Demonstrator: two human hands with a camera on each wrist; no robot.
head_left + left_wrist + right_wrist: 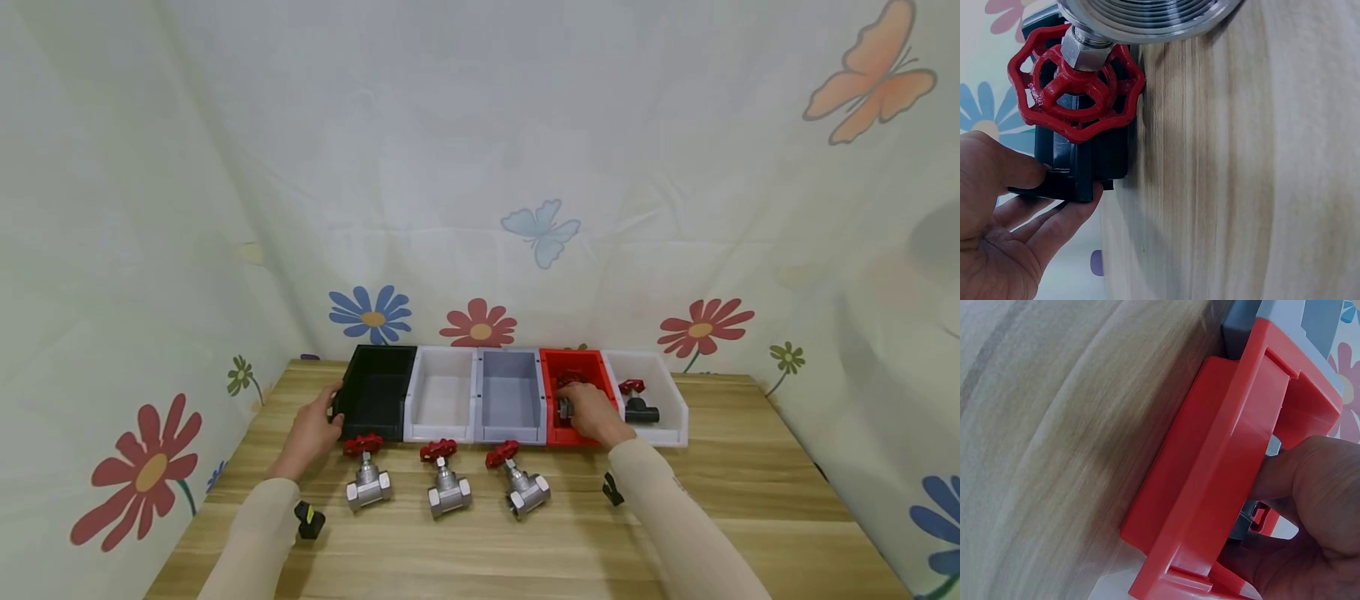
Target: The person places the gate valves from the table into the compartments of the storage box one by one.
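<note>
My left hand (311, 429) grips the left side wall of the black bin (375, 402), thumb on one face and fingers on the other in the left wrist view. My right hand (590, 410) reaches down into the red bin (564, 436). It holds a gate valve (564, 408) there between thumb and fingers, with most of the valve hidden behind the hand. Part of a red handwheel (1261, 517) shows between the fingers in the right wrist view. Closest to the left hand is a steel valve (369, 485) with a red handwheel, lying before the black bin.
Two more steel valves, one left (449, 493) and one right (527, 492), lie on the wooden table (450, 567). Between the black and red bins stand a white bin (442, 400) and a grey bin (510, 400). The right-end white bin (667, 437) contains a dark-bodied valve (641, 411).
</note>
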